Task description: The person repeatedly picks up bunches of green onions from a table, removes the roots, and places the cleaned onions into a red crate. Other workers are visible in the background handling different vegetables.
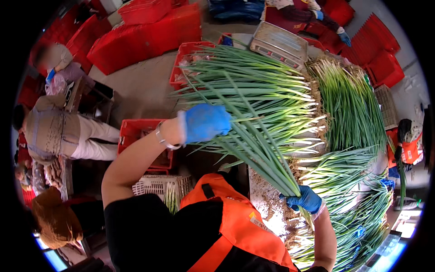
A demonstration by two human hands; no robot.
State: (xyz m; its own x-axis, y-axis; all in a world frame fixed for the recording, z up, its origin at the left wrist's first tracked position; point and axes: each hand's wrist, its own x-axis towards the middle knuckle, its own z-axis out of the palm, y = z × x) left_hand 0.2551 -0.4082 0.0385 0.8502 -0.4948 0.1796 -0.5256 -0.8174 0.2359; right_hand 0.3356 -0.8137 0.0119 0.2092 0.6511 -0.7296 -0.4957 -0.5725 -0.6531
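Note:
My right hand (306,200), in a blue glove, grips a bunch of green onions (272,163) near its root end; the long green leaves slant up and left. Over those leaves is my left hand (208,123), gloved in lighter blue and slightly blurred, its fingers curled; whether it holds any leaves I cannot tell. Beyond both hands a broad pile of green onions (268,91) lies on the table, white ends to the right. Another upright-looking pile (350,108) lies farther right, and more bunches (343,190) spread beyond my right hand.
A digital scale (280,42) stands behind the piles. Red crates (146,124) and a pale plastic basket (149,185) are at the left of the table. Loose roots and soil (268,204) litter the table edge. Several people are around, including a person (57,127) at left.

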